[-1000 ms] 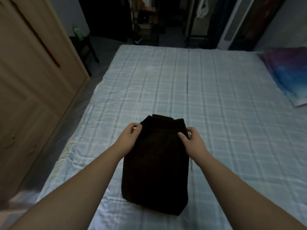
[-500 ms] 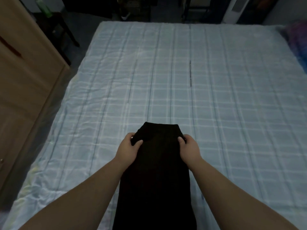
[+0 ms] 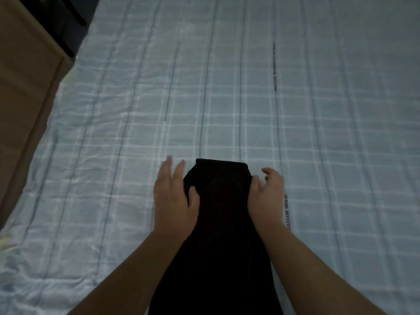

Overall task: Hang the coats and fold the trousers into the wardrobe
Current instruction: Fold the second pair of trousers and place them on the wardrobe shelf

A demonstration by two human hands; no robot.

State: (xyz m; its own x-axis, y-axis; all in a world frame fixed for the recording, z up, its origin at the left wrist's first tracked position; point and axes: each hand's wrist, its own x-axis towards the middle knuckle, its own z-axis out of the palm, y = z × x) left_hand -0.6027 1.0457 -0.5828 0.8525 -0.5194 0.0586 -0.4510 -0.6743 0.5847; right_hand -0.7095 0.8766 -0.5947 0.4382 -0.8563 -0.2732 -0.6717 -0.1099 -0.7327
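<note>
Matt black cloth trousers (image 3: 218,235), wrinkled pale checked cotton-like bedsheet (image 3: 227,98), smooth matt light wood wardrobe (image 3: 25,71)

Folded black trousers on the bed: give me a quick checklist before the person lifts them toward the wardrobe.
1. Left hand grip: thumb lies on the folded black trousers, fingers straight along their side on the sheet. Not ok, no real hold.
2. Right hand grip: fingers loosely curled beside the far corner, thumb at the fabric edge. Cannot tell if it holds.
3. Fold tidy: far edge looks square, sides straight. Ok.
4. Near end of the trousers: runs out of the picture. Cannot tell.
5. Checked bedsheet around the bundle: nothing lies on the fabric. Ok.
6. Wardrobe at left: only its side shows, door state cannot tell.
</note>
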